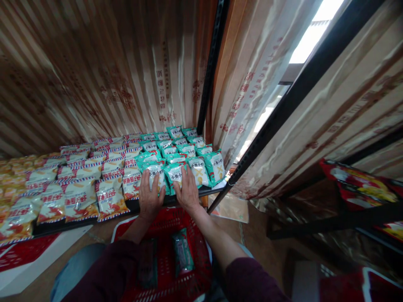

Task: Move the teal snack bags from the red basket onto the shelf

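Observation:
Both my hands rest on teal snack bags (176,161) stacked at the front of a dark shelf (135,206). My left hand (150,194) lies flat, fingers spread, on a front teal bag (156,173). My right hand (188,191) lies beside it, fingers stretched over the neighbouring teal bag (174,174). Neither hand grips anything. Below my forearms sits a red plastic basket (192,277) with a teal bag (182,251) lying inside.
White, red and blue snack bags (94,180) fill the shelf's middle, orange bags (12,201) its left. A black upright post (214,63) and slanted black bar (283,109) frame the shelf. Red snack bags (359,184) sit at right. A red-and-white box (25,260) lies lower left.

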`<state>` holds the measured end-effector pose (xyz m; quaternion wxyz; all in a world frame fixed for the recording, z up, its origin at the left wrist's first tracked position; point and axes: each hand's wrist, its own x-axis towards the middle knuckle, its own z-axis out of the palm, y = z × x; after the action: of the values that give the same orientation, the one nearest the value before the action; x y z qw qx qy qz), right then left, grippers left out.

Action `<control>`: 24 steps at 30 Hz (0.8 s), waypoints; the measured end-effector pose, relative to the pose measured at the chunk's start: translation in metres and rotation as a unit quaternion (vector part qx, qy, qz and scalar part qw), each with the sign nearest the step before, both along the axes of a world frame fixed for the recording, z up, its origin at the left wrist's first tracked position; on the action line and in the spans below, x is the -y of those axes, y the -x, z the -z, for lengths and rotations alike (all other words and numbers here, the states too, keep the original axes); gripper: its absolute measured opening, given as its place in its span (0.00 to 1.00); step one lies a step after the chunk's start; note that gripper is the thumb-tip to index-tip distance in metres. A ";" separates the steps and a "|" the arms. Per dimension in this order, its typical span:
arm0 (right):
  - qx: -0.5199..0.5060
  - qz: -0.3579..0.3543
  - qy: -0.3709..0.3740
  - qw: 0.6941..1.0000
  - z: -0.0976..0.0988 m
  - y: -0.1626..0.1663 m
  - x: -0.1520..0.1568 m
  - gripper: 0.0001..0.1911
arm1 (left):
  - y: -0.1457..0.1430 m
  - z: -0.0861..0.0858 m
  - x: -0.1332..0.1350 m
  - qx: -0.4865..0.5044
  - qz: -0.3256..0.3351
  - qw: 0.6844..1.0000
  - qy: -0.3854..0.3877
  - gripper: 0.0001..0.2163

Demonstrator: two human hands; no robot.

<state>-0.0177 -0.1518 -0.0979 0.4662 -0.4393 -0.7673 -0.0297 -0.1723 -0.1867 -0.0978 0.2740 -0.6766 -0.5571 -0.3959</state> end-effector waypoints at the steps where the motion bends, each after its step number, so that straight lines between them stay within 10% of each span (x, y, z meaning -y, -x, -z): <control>1: 0.007 0.000 -0.003 1.000 0.002 0.000 -0.001 0.36 | 0.000 0.002 -0.001 -0.001 -0.002 1.000 0.005 0.25; 24: 0.066 0.070 -0.012 0.995 0.002 -0.003 0.005 0.34 | 0.001 0.005 0.005 -0.046 -0.018 0.998 0.046 0.28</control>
<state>-0.0151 -0.1570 -0.0997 0.4166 -0.4833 -0.7635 -0.0997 -0.1731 -0.1921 -0.1030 0.2754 -0.6957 -0.5737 -0.3333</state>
